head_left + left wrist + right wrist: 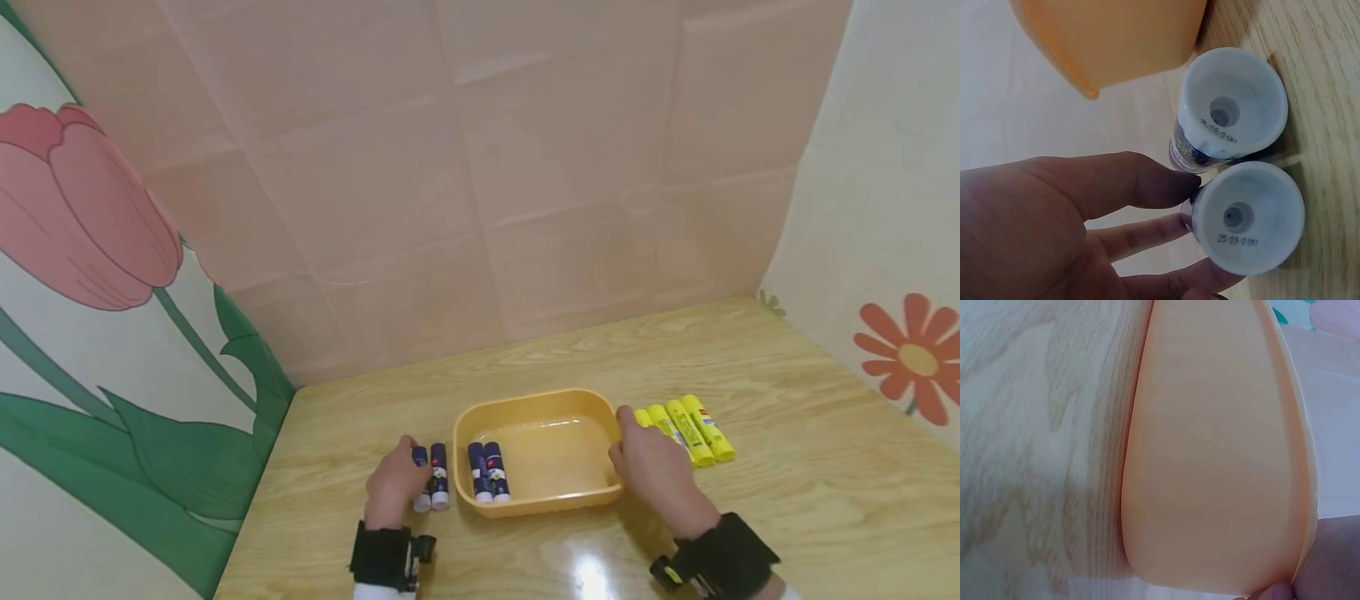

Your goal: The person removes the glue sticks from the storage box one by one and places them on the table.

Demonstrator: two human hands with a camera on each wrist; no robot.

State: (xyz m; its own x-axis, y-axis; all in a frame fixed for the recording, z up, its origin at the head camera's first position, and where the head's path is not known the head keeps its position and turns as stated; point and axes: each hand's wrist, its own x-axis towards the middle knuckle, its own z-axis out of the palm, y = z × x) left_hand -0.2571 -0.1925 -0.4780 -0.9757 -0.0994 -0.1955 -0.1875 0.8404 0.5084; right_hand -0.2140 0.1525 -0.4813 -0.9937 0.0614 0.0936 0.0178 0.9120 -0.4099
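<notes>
Pinching a dark blue glue stick (1250,217) between thumb and fingers, the left grip (396,482) sits just left of the orange-yellow tray (543,505). That stick's on the counter (487,558), white end towards the person, with a second blue stick (439,477) right beside it, on the tray side. Right grip (662,468) has got hold of the tray's right rim. Two more blue sticks (497,472) lie side by side in the tray's left end. Past the right grip there's a row of four yellow sticks (708,427), partly hidden by it. Big pink tulip (97,208) on the left wall btw.
</notes>
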